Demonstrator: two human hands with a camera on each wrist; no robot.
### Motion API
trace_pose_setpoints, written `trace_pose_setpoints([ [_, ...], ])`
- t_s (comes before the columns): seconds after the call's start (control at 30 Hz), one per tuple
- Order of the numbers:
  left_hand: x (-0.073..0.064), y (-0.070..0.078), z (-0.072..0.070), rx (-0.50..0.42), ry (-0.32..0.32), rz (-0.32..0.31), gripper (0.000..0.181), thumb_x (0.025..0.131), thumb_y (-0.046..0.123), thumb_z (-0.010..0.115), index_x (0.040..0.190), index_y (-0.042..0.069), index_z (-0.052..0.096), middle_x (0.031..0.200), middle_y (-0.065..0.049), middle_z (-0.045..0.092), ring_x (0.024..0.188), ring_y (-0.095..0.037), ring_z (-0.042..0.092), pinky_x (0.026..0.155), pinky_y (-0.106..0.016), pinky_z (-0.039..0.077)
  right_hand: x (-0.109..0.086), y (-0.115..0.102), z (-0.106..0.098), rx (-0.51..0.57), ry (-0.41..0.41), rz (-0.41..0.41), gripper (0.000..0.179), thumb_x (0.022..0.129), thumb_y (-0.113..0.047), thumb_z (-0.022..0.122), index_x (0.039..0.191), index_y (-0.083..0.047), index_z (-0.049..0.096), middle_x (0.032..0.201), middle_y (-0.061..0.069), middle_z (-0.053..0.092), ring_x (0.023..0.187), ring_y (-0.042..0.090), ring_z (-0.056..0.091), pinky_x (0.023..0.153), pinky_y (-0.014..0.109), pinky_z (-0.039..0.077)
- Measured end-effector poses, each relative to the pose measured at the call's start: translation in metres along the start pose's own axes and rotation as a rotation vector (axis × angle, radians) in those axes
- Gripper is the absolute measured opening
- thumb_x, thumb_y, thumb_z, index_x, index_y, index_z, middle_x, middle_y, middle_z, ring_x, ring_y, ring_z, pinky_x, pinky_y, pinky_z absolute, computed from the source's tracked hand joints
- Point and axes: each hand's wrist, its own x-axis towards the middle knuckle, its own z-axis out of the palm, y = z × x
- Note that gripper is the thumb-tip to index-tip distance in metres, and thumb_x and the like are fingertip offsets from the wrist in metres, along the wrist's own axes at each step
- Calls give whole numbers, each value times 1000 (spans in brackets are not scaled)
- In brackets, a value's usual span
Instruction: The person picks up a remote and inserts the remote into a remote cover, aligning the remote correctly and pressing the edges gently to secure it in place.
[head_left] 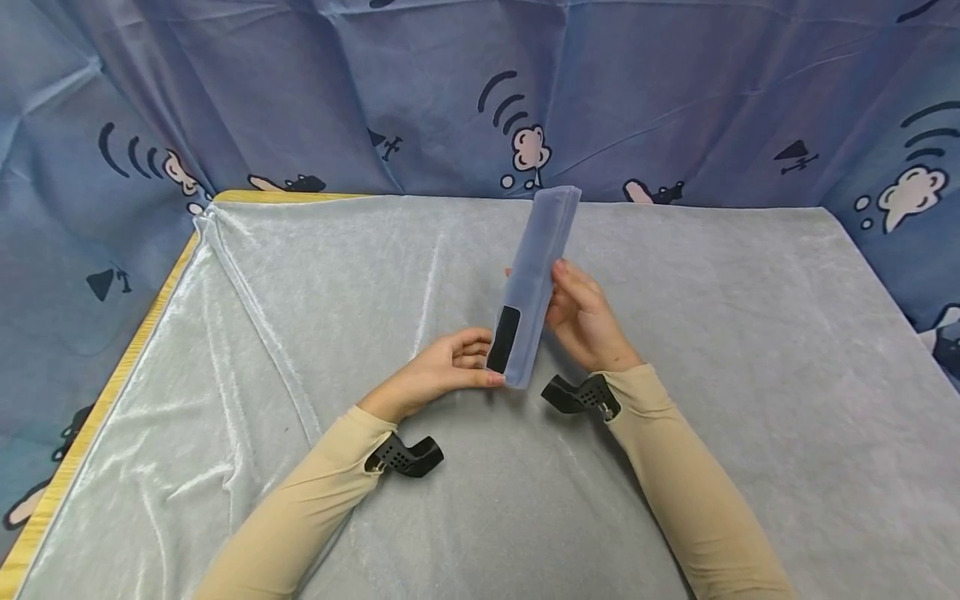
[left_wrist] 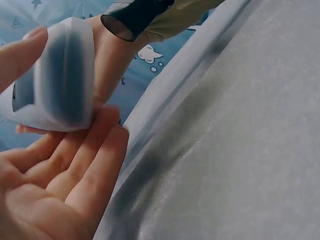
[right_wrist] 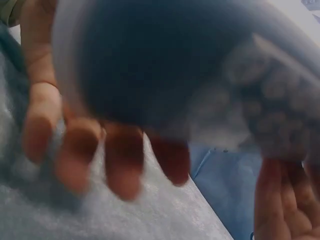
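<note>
A long, narrow translucent plastic case (head_left: pixel 534 267) with a black label (head_left: pixel 503 339) near its close end is held slanted above the cloth, its far end leaning right. My left hand (head_left: pixel 453 367) grips the near end, thumb along the bottom edge and fingers at the left side. At the right side, about mid-length, my right hand (head_left: pixel 588 317) holds the case with the thumb on its edge and the fingers behind. Dark contents show through the case (left_wrist: pixel 70 75) in the left wrist view. Close up and blurred, the case (right_wrist: pixel 150 65) fills the upper right wrist view.
Grey velvety cloth (head_left: pixel 720 333) covers the table, with folds on the left. A yellow wooden table edge (head_left: pixel 142 342) shows along the left. Blue printed curtain (head_left: pixel 450 100) hangs behind and at both sides. Black wrist mounts (head_left: pixel 408 457) sit on both sleeves.
</note>
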Motion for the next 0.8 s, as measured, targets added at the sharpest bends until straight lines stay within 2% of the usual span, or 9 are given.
trace_pose_setpoints([
  [0.17,1,2,3,79,85,25,56,84,2,66,134,-6,41,123,-19,56,109,-23,56,92,-30,46,0,-3,10,-207,131,7,28,96,-21,55,117,-4,51,99,3,65,87,13,62,77,25,50],
  [0.33,1,5,8,121,173,68,58,84,1,67,134,-5,40,129,-20,50,112,-29,55,92,-33,47,-1,-2,21,-424,229,29,31,96,-11,52,122,5,46,97,2,57,85,10,58,78,23,49],
  [0.5,2,3,10,169,260,136,57,82,-2,69,132,-5,41,126,-21,51,109,-29,54,90,-33,49,-2,6,28,-589,304,59,42,92,-14,60,126,7,47,100,5,60,84,11,59,77,23,50],
  [0.6,2,2,9,179,300,189,57,81,-3,70,131,-5,42,122,-21,52,105,-29,55,89,-33,50,-3,11,30,-665,329,78,46,90,-17,65,126,5,49,103,9,60,86,11,58,75,23,50],
  [0.8,3,2,8,179,355,245,51,80,-4,71,125,-8,46,114,-22,55,100,-29,57,87,-31,51,-4,15,35,-744,320,53,47,87,-14,68,126,6,48,105,13,58,85,14,56,71,23,50],
])
